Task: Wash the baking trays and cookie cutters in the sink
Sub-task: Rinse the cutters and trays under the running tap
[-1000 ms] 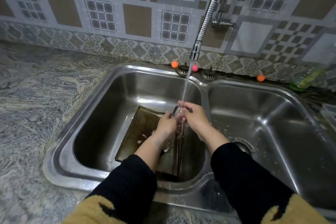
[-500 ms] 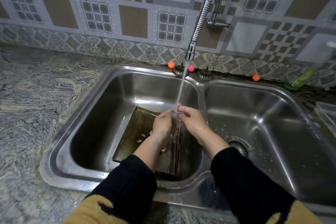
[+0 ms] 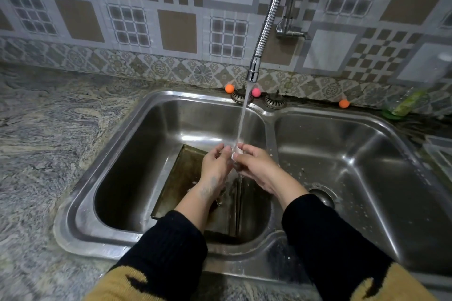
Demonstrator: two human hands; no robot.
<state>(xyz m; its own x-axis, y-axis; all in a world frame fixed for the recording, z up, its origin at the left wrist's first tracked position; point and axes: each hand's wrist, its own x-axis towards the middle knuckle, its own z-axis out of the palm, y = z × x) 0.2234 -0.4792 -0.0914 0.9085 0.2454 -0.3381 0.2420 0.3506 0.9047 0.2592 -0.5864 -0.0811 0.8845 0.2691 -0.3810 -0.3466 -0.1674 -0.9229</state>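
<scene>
Both my hands meet under the running water in the left basin of the steel sink (image 3: 117,159). My left hand (image 3: 215,166) and my right hand (image 3: 254,166) pinch a small metal cookie cutter (image 3: 234,154) between their fingertips; most of it is hidden by the fingers and the water. Below them a dark, stained baking tray (image 3: 181,178) leans tilted in the basin, and a second tray edge (image 3: 238,205) stands upright beside it. The stream falls from the flexible faucet (image 3: 253,73) onto the cutter.
The right basin (image 3: 354,166) holds only a drain (image 3: 322,195) and water drops. Two strainer plugs (image 3: 274,101) and small orange and pink balls (image 3: 256,92) sit on the sink's back rim. A green bottle (image 3: 403,105) stands at the far right. Marbled countertop (image 3: 49,142) spreads left.
The two hands have shifted slightly around the cutter under the stream, fingertips now raised to it. The view has tilted down a little.
</scene>
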